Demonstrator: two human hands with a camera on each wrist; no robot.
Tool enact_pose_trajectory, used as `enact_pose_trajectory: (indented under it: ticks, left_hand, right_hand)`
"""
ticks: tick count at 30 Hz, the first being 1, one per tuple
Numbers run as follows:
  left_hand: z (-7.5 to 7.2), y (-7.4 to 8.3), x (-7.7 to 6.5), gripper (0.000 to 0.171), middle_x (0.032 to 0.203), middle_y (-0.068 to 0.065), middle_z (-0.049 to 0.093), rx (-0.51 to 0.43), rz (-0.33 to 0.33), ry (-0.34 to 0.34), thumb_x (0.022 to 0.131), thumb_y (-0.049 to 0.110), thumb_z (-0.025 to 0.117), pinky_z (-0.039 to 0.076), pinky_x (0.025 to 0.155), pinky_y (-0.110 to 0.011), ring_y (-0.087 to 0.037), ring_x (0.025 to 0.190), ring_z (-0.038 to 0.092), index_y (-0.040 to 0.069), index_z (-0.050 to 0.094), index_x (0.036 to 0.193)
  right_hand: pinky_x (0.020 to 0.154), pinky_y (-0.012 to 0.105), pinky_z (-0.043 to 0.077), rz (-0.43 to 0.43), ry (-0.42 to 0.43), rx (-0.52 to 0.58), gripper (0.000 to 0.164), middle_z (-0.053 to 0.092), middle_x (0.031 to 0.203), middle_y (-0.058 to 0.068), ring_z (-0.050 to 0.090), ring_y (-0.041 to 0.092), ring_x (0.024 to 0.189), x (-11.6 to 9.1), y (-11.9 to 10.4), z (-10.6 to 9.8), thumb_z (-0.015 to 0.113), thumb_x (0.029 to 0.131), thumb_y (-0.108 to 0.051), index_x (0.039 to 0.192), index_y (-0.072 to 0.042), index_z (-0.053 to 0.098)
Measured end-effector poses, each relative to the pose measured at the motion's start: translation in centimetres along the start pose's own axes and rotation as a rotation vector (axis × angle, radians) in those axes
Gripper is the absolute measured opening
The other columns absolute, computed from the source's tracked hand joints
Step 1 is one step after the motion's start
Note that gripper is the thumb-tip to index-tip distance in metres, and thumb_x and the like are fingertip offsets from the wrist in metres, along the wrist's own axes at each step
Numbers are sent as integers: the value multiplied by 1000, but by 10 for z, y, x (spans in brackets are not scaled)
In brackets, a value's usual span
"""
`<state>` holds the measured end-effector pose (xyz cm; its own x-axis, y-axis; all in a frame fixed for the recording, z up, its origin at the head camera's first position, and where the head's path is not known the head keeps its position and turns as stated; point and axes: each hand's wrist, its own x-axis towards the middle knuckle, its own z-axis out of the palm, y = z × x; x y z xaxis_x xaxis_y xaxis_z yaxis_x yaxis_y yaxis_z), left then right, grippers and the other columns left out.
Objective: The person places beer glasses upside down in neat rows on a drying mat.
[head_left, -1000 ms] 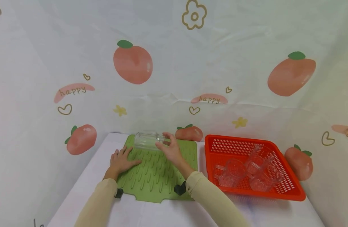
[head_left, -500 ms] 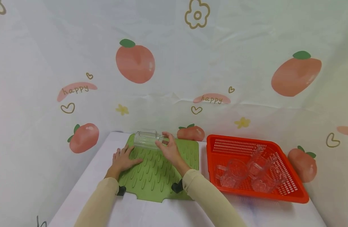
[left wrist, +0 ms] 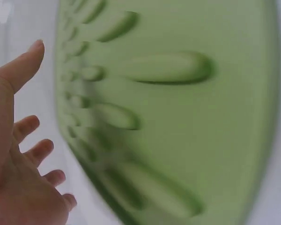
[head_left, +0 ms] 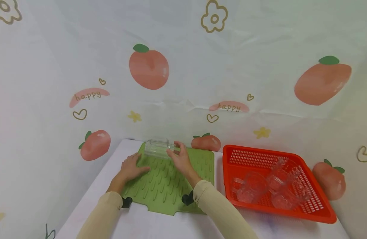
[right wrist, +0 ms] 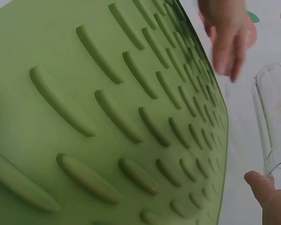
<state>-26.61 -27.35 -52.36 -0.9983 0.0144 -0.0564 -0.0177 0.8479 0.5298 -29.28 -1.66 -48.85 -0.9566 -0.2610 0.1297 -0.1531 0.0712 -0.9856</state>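
My right hand (head_left: 181,159) pinches one end of a clear mug (head_left: 156,149) between thumb and fingers. The mug lies on its side at the far left part of a green ridged mat (head_left: 168,179), its handle toward the back wall. In the right wrist view, that thumb (right wrist: 260,185) meets the lower end of the see-through mug (right wrist: 274,117). At the mat's left edge is my left hand (head_left: 132,168), thumb out to the right and holding nothing. The left wrist view shows its fingers (left wrist: 40,152) spread and slightly bent beside the green mat (left wrist: 178,117).
A red perforated basket (head_left: 226,172) stands right of the mat, with several clear mugs (head_left: 253,186) inside. Behind the white table (head_left: 135,219) hangs a white cloth (head_left: 183,66) printed with fruit and hearts.
My left hand's spread fingers have drawn closer together, and the hand has shifted slightly toward me. The right hand keeps its pinch on the mug. The head view has turned slightly left.
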Motion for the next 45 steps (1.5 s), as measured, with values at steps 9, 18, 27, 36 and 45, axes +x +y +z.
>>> enact_pose_trajectory:
  ticks: [9, 18, 27, 36, 45]
  left_hand:
    - [-30, 26, -3, 98, 166, -28, 23, -144, 93, 67, 89, 36, 80, 25, 116, -75, -54, 152, 18, 7, 22, 162]
    - [-42, 44, -1, 99, 168, -24, 19, -215, 204, 66, 88, 24, 82, 28, 116, -72, -49, 154, 20, 13, 18, 164]
    - [-43, 44, 0, 97, 169, -20, 24, -232, 150, -29, 87, 27, 82, 39, 110, -70, -54, 147, 32, 17, 23, 164]
    - [-41, 37, -1, 79, 158, -15, 40, -275, 164, -31, 84, 24, 85, 44, 108, -64, -47, 141, 43, 19, 47, 153]
    - [-50, 40, -5, 78, 154, -9, 46, -306, 139, -8, 81, 42, 86, 56, 90, -51, -45, 131, 55, 21, 52, 148]
  right_hand:
    - [101, 53, 53, 7, -19, 20, 56, 39, 153, 22, 52, 43, 134, -3, 5, 6, 60, 104, -28, 152, -8, 38]
    - [102, 52, 54, 29, -5, 26, 57, 40, 153, 19, 55, 39, 135, -4, 2, 11, 60, 104, -33, 153, -12, 38]
    - [105, 52, 52, 31, -50, 20, 56, 39, 155, 18, 52, 41, 139, -4, 6, 8, 56, 105, -37, 153, -14, 38]
    - [108, 57, 47, 70, -97, -30, 57, 37, 159, 22, 47, 44, 141, -8, 0, 8, 49, 109, -36, 156, -9, 34]
    - [111, 55, 47, 42, -75, -108, 62, 38, 161, 17, 48, 40, 142, -9, 9, 8, 43, 109, -45, 159, -9, 33]
